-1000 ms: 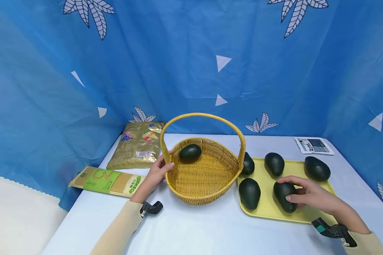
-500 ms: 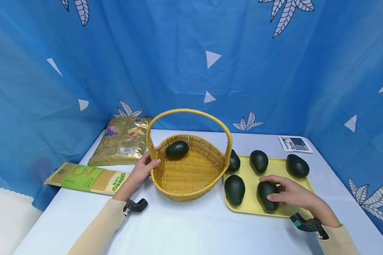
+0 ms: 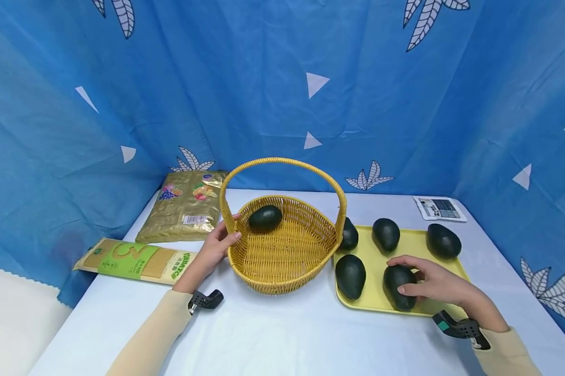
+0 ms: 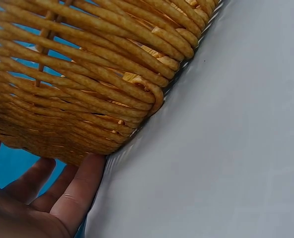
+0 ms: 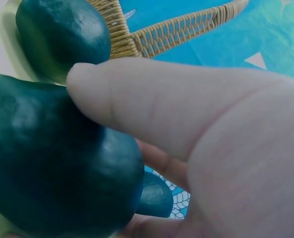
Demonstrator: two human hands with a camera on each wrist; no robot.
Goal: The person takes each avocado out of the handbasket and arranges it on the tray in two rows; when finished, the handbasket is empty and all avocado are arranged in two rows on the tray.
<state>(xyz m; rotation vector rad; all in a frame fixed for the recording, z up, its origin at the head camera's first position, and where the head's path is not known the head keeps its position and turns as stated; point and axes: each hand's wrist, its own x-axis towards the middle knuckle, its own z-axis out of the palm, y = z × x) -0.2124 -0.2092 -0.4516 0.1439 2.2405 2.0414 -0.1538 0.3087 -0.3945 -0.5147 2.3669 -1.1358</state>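
Observation:
My left hand (image 3: 220, 243) holds the left side of a yellow wicker basket (image 3: 282, 284), at its rim near the foot of the tall handle. In the left wrist view its fingers (image 4: 80, 191) lie against the woven wall. One dark green avocado (image 3: 265, 217) lies inside the basket at the back left. To the right, my right hand (image 3: 435, 282) grips another avocado (image 3: 395, 292) on a yellow tray (image 3: 367, 303), thumb on one side and fingers on the other. The right wrist view shows the thumb (image 5: 132, 94) pressed on this avocado's skin.
Several other avocados lie on the tray, one (image 3: 350, 277) at its front left and one (image 3: 443, 241) at its back right. A gold bag (image 3: 179, 214) and a noodle pack (image 3: 132, 261) lie left of the basket. A white pouch (image 3: 439, 209) lies behind the tray.
The head view has turned, so everything sits further left than one second ago. Both hands keep their places on the basket and the avocado.

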